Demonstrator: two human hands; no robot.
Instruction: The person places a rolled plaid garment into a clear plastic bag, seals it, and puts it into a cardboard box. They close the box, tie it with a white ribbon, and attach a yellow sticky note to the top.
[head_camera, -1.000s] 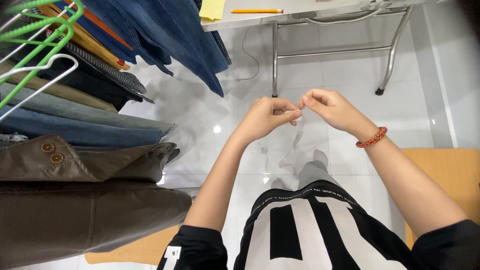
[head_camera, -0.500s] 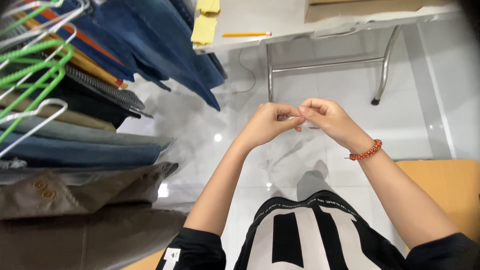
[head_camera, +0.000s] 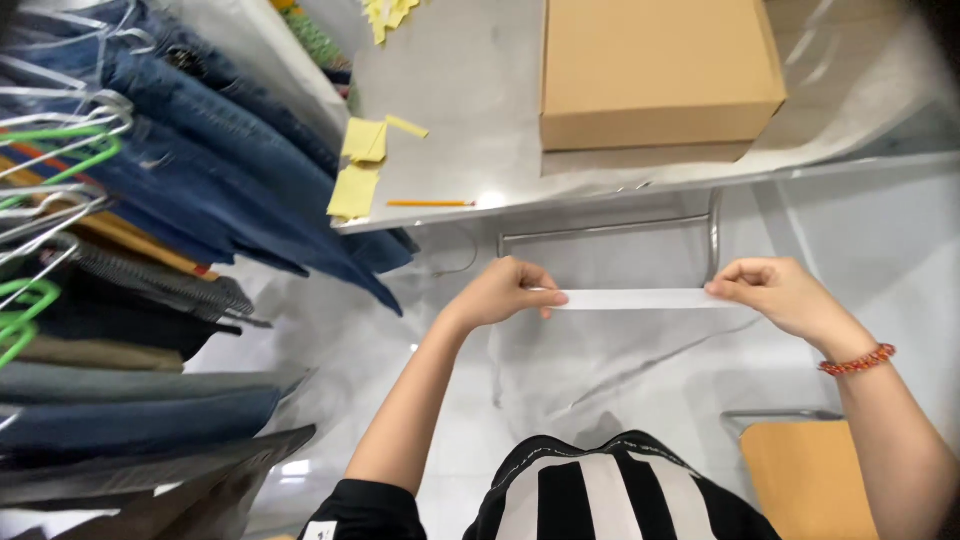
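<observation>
Our left hand (head_camera: 500, 293) and right hand (head_camera: 775, 293) each pinch an end of the white strip (head_camera: 640, 299), already stretched flat; nothing else done.

1. Left hand (head_camera: 500, 293): raised at chest height, fingers curled, thumb and forefinger pinched together, forearm bare.
2. Right hand (head_camera: 775, 295): level with the left, well apart from it, fingertips pinched; beaded bracelet (head_camera: 856, 361) on the wrist.
</observation>
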